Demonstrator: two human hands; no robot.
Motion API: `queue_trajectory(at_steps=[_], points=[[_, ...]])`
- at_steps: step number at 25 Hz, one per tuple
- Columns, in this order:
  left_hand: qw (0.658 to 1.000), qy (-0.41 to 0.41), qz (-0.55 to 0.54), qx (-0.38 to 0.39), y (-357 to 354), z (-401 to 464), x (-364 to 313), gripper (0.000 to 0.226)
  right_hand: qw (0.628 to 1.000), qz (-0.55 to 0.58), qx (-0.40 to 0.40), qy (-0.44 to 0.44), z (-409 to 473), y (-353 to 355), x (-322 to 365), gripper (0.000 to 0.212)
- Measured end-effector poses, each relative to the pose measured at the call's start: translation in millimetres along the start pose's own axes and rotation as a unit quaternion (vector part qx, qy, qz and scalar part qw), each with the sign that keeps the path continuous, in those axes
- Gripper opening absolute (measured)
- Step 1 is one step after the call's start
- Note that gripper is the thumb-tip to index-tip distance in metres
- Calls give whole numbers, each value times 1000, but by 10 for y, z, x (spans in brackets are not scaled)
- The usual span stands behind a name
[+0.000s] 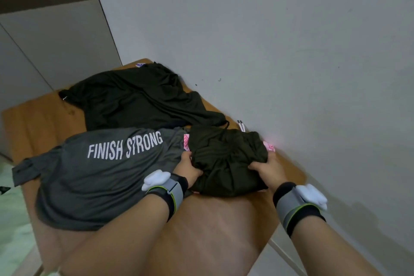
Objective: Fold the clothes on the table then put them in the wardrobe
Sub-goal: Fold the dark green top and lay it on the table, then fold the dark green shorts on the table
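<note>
Where gripped, dark bundle (226, 163) on table (224, 219)

Bare counter (224, 219) lies open at the near edge. Grey shirt (89, 181) blocks the left; the wall (291, 74) bounds the right side.
</note>
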State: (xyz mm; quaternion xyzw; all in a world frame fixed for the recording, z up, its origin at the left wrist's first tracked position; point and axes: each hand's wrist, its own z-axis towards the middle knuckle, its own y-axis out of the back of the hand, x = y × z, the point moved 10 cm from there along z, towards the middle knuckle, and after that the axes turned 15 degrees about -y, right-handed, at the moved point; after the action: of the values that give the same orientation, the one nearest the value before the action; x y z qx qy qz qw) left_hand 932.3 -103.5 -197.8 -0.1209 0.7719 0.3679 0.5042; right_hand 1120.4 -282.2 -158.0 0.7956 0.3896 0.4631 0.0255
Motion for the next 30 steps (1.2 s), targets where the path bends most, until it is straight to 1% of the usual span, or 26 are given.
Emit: queue_trajectory(at_steps=[1,2,3,4,5,7,9,10,11,12,13,14,15,16,17,18,19,20,21,23,24,26,27,28,29,30], points=[[999,-20,26,-5,41,2,-74,64,998,-32,-55,6,-53,47,71,45],[998,-33,44,-15,87,-32,-127,60,988,-87,-129,19,-182,104,163,52],[997,-51,45,-36,196,-87,-163,56,967,-154,-197,55,-350,80,316,58],[995,-66,46,-51,310,-153,-175,51,939,-218,-244,109,-531,-15,495,59],[993,-83,65,-62,422,-209,-173,48,917,-253,-265,159,-676,-149,640,57],[978,-109,157,-78,740,-344,-98,51,900,-274,-240,241,-899,-538,844,49],[964,-128,218,-83,1033,-512,16,70,880,-290,-176,332,-1110,-999,944,46],[957,-124,251,-80,1197,-634,184,84,861,-304,-129,386,-1270,-1336,952,47],[947,-114,294,-64,1297,-749,372,95,834,-325,-89,437,-1429,-1638,910,50],[933,-102,344,-38,1350,-861,590,103,806,-357,-50,469,-1560,-1920,807,56],[916,-81,393,-15,1432,-1021,865,105,783,-403,4,474,-1654,-2256,651,62],[901,-55,431,20,1458,-1153,1113,103,769,-454,62,446,-1645,-2544,437,68],[895,-32,443,42,1470,-1223,1303,99,760,-508,109,390,-1538,-2762,172,72],[890,-18,452,47,1489,-1249,1398,96,748,-555,125,342,-1426,-2908,-54,73],[885,-19,463,44,1509,-1241,1395,98,741,-580,119,317,-1346,-2981,-171,75],[886,-21,461,49,1516,-1216,1362,104,740,-590,106,305,-1291,-3019,-218,78],[888,-30,457,47,1535,-1167,1318,112,741,-592,97,300,-1249,-3047,-220,78],[892,-31,448,41,1568,-1145,1324,118,739,-596,98,298,-1238,-3087,-217,72],[898,-27,438,38,1576,-1125,1349,120,741,-595,102,294,-1224,-3096,-207,68],[899,-30,436,19,1590,-1103,1322,117,753,-581,99,293,-1209,-3058,-172,63],[899,-25,437,18,1598,-1092,1312,109,761,-569,95,297,-1220,-3046,-130,60],[901,-2,431,37,1620,-1101,1292,77,785,-533,88,303,-1264,-3022,6,50],[910,8,413,41,1658,-1094,1222,61,789,-527,87,302,-1288,-3011,115,43],[923,11,383,32,1686,-1062,1125,51,789,-534,93,291,-1272,-3015,197,37],[935,8,356,6,1758,-1022,1008,44,792,-536,99,276,-1262,-3015,297,31],[942,-5,335,-32,1887,-995,834,39,805,-520,105,263,-1282,-3001,442,28]])
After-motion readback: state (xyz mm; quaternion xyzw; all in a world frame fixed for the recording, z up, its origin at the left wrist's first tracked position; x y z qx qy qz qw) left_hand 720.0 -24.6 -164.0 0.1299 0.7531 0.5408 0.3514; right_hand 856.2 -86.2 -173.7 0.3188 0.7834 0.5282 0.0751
